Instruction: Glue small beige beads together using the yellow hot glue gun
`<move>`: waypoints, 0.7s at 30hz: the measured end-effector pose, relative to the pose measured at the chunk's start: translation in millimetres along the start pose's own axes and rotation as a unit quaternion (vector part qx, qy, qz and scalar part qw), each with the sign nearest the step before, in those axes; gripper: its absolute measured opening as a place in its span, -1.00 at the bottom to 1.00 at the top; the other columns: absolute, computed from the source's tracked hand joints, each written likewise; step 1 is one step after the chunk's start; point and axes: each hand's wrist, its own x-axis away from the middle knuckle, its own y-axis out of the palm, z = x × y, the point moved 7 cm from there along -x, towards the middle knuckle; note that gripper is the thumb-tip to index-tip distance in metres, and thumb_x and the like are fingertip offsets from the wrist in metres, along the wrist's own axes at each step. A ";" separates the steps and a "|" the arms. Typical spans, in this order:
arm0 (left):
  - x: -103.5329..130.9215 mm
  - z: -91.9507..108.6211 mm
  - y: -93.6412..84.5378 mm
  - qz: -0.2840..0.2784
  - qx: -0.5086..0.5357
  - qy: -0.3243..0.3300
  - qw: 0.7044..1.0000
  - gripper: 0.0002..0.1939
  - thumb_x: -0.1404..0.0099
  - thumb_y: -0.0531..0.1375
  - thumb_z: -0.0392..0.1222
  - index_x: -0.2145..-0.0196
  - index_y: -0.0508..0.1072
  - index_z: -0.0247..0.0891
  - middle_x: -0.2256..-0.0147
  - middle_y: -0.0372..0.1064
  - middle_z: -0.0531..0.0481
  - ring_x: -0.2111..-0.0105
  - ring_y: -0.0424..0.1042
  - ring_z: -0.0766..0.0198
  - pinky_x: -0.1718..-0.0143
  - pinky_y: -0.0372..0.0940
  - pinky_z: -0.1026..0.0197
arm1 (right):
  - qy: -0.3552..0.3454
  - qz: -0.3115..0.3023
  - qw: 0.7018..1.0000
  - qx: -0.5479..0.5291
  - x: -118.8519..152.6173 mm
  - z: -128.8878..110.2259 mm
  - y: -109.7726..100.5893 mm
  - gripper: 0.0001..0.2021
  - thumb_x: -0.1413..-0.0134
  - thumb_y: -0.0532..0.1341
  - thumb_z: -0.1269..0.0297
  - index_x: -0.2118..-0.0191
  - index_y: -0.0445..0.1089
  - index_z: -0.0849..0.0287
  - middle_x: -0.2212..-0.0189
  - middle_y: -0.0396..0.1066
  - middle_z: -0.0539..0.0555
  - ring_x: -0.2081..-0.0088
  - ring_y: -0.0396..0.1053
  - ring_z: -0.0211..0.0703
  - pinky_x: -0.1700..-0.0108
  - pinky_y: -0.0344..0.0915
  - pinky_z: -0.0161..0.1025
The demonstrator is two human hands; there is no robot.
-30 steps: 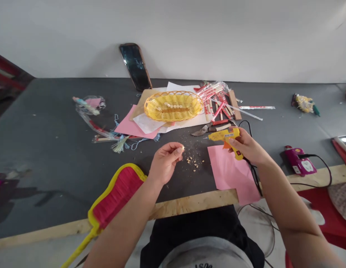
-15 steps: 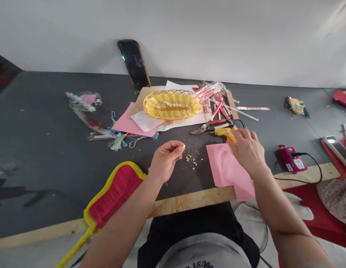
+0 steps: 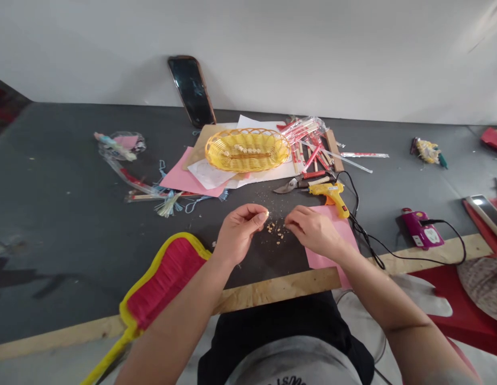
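Between thumb and forefinger, my left hand pinches a small pale piece, mostly covered by the fingertips. My right hand hovers at the right of a scatter of small wooden bits, its fingers pinched together; whether something tiny is between them is hidden. Under that wrist lies a pink sheet. A yellow hot glue gun rests on the table just beyond the right hand, its nozzle towards the left. Close to its tip lie pruning shears.
A yellow basket holding small pale pieces stands on papers at the back. Wrapped chopsticks lie right of it. A phone leans on the wall. A pink and yellow fan-shaped piece lies left; a purple power socket sits right.
My right hand has let go of the glue gun and moved left and nearer, to the wooden bits. The glue gun now lies on the table. My left hand has hardly moved.
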 end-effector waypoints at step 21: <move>0.7 -7.8 -2.5 -0.018 -0.072 0.019 0.997 -0.74 0.05 0.54 -0.07 0.42 0.65 -0.22 0.47 0.52 0.03 0.46 0.37 0.38 0.39 0.27 0.33 | -0.054 0.160 0.949 -0.267 -4.8 -19.7 -4.2 -0.92 -0.31 0.16 0.33 0.27 0.34 0.10 0.33 0.39 0.05 0.28 0.36 -0.17 0.24 0.33 -0.21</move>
